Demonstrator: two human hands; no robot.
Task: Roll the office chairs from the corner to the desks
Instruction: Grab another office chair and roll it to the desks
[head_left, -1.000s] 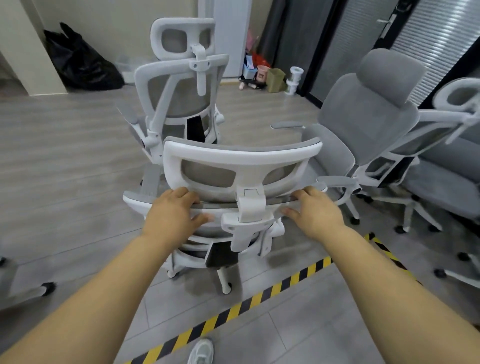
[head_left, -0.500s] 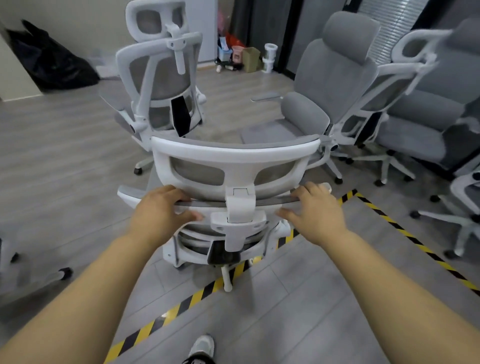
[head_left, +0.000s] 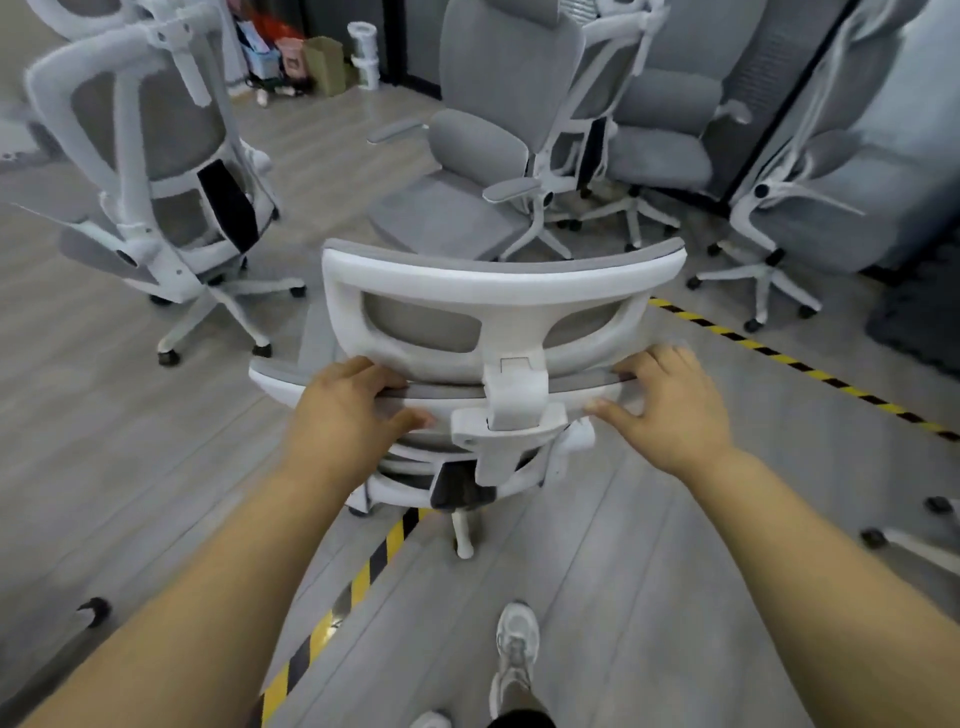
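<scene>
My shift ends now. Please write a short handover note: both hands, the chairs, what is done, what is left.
Left hand grips the held chair at its backrest's top edge, left of the headrest post; right hand grips it on the right.
Its base stands over the striped floor tape.
Ahead: a mesh chair at left, padded chairs centre and right.
No desk in view, so no delivery shows.
Left: roll this chair to a desk, then the others.

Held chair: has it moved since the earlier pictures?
Yes. The held chair rolled toward the camera: its base was beyond the striped floor tape, and now straddles it.
</scene>
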